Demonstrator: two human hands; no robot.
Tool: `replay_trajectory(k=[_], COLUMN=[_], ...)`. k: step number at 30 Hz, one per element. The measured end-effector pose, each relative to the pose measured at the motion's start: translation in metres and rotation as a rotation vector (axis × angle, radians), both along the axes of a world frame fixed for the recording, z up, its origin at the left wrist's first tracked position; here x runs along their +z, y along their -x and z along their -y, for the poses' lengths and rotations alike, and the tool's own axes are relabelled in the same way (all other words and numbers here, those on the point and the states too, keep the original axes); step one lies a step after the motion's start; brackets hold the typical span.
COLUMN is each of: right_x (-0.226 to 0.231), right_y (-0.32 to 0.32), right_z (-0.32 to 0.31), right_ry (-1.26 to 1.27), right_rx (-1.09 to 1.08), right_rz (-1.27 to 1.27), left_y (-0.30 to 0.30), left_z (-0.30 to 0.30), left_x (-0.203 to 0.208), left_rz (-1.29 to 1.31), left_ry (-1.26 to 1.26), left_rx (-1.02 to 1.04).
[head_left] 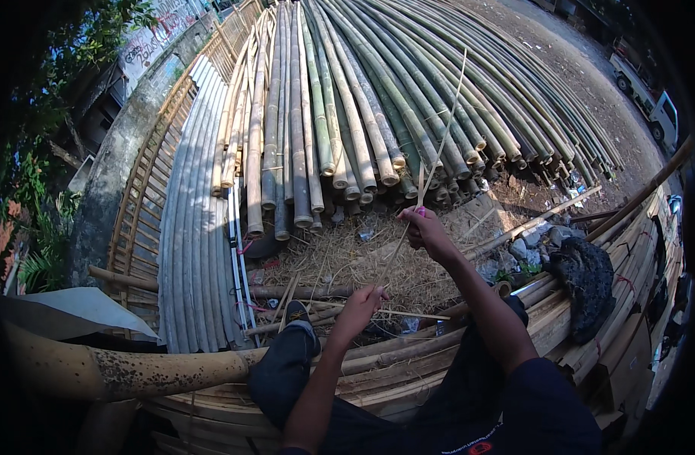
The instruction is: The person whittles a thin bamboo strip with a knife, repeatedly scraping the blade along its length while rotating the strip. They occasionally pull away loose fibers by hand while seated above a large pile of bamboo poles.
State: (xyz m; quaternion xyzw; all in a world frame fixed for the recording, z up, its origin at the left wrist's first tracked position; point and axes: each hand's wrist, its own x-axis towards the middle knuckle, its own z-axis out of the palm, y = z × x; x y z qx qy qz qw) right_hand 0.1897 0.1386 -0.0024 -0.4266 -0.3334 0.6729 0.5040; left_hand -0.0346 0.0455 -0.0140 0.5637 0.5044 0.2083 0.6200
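Observation:
A long, thin bamboo strip (448, 121) slants up and away from me over the bamboo poles. My left hand (359, 309) is closed in a pinch on its near end, low and close to my knee. Farther along, my right hand (429, 233) is closed around the same strip. Something small and pink (419, 211) shows at its fingers, and a short, thin pale piece (421, 184) sticks up there; whether that is a blade or a bamboo sliver I cannot tell. Both palms are turned from view.
A big stack of bamboo poles (347, 114) fills the far side, cut ends toward me. Split bamboo (397, 375) lies under my legs, with a thick bamboo pole (135, 373) at left. Shavings (325, 262) cover the ground. Corrugated sheets (192, 250) lean left; dark cloth (582, 280) lies right.

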Motion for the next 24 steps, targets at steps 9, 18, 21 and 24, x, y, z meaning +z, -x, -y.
replay_trajectory(k=[9,18,21,24], right_x=[0.002,-0.022,-0.032,-0.027], right_y=[-0.019,0.048,0.046,0.047], right_z=[-0.008,0.039,0.041,0.04], right_ry=[-0.049,-0.507,-0.761,-0.854], right_rx=[-0.213,0.517,0.49,0.464], right_rz=[0.207,1.155,1.162,1.229], left_y=[-0.006,0.002,-0.001,0.001], left_z=[-0.003,-0.008,0.0,0.005], left_x=[0.01,0.009,0.005,0.008], left_rz=[0.632,0.799,0.678,0.608], left_ry=[0.493,0.554,0.499,0.469], left_rx=[0.083,0.248,0.259,0.252])
